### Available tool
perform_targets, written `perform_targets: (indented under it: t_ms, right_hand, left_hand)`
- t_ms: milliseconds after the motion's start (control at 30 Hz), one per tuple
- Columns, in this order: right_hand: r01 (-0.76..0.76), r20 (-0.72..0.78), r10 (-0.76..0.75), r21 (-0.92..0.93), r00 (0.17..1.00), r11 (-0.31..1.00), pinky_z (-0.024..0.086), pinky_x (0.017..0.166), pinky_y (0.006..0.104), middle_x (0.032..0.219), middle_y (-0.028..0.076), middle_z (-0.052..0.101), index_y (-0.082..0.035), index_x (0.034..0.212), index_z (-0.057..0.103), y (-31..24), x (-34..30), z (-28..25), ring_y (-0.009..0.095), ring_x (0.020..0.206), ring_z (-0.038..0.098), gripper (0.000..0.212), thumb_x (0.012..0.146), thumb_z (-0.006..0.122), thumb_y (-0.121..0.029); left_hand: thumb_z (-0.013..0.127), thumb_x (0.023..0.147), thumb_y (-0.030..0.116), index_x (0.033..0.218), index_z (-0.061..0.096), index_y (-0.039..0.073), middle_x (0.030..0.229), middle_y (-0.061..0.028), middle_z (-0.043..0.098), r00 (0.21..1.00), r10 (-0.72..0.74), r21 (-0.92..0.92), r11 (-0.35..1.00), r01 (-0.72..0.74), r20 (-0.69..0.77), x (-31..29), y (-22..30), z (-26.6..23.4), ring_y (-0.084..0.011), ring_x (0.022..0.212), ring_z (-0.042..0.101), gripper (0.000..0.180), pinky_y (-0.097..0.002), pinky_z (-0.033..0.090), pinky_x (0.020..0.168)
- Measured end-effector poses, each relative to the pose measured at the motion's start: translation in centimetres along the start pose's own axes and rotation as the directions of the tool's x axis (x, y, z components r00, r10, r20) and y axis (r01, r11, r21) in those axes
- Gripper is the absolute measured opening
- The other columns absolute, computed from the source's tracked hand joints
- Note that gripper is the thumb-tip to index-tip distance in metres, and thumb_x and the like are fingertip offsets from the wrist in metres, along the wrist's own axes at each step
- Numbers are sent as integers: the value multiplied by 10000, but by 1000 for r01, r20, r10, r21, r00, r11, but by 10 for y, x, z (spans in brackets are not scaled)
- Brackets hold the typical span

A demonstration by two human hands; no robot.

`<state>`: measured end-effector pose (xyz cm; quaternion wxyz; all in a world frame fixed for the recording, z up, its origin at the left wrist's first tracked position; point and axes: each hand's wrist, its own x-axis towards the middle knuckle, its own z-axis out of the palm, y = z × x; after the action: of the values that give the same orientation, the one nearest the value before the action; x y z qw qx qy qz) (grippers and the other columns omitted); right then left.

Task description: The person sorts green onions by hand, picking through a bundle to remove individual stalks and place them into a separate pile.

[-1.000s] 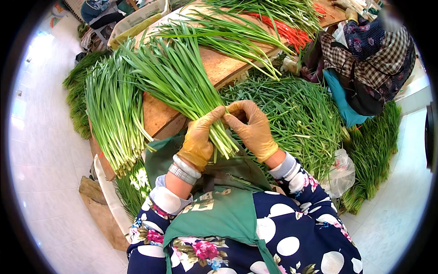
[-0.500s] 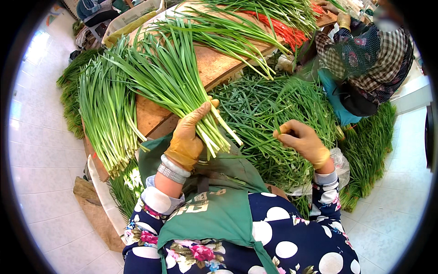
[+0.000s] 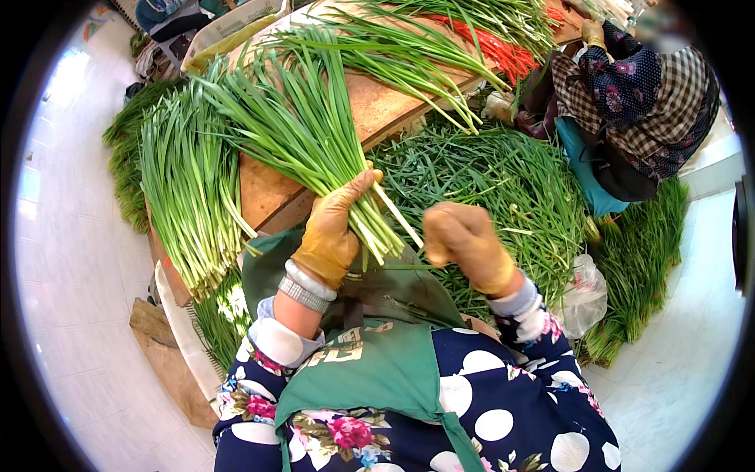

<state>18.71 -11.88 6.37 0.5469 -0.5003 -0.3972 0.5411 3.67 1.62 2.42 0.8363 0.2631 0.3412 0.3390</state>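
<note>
My left hand (image 3: 329, 236), in a yellowish glove, is closed round the lower stems of a bunch of garlic chives (image 3: 295, 126). Their pale cut ends point toward me, while the leaves fan out over the wooden board. Just right of those ends is my right hand (image 3: 465, 244), gloved alike and curled into a fist, slightly smeared by motion. Its fingers face away, so anything inside them is hidden. A thick row of garlic chives (image 3: 189, 181) lies on the board to the left of my bunch.
Loose green leaves (image 3: 503, 189) are heaped beyond my right hand, beside a clear plastic bag (image 3: 583, 295). More chives (image 3: 417, 59) and red ties (image 3: 499, 51) lie on the wooden board (image 3: 373, 110). A co-worker (image 3: 637, 102) sits at the far right; a basket (image 3: 232, 31) stands far left.
My right hand has moved left, close to the stem ends, and its fingers have turned from a pinch into a fist. My left hand still grips the bunch, nearly in place.
</note>
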Motion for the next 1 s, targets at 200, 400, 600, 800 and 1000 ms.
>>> perform_targets:
  t_ms: [200,400,600,800,1000]
  right_hand:
    - [167,-22,-224,-595,974,786,449,549,284,690,55,605,-13,817,632,-16,10,-28,144,603,577,273,836,681,-281]
    - [287,99,-328,-749,940,597,470,606,398,744,137,598,-43,853,593,23,46,2,325,683,596,265,844,642,-303]
    - [436,231,-387,-664,893,607,427,525,414,621,151,510,-57,691,529,29,20,3,358,590,537,247,880,587,-207]
    - [258,401,36,-652,915,713,457,559,382,672,123,558,-65,738,576,3,-23,-30,302,610,566,209,822,652,-240]
    - [72,-64,-597,-977,800,203,503,776,374,937,129,649,-73,1053,624,-45,47,-76,302,870,629,377,857,620,-396]
  left_hand:
    - [752,778,90,961,644,19,780,-34,627,994,80,127,989,-71,-69,-2,-3,5,-131,638,581,224,-258,477,555]
    - [768,768,132,895,652,24,717,-33,598,992,103,224,971,-84,-76,-5,-1,16,-124,577,547,204,-255,448,518]
    - [752,780,95,932,644,39,763,-20,623,984,156,193,972,-136,-89,0,0,6,-114,615,566,195,-252,461,533]
    - [644,872,103,1108,598,16,895,-64,654,995,-100,-136,985,103,23,7,3,-2,-177,787,650,256,-343,581,705]
    - [536,922,104,1162,533,-25,996,-80,634,945,-164,-298,921,250,284,1,21,-5,-194,832,635,272,-370,580,772]
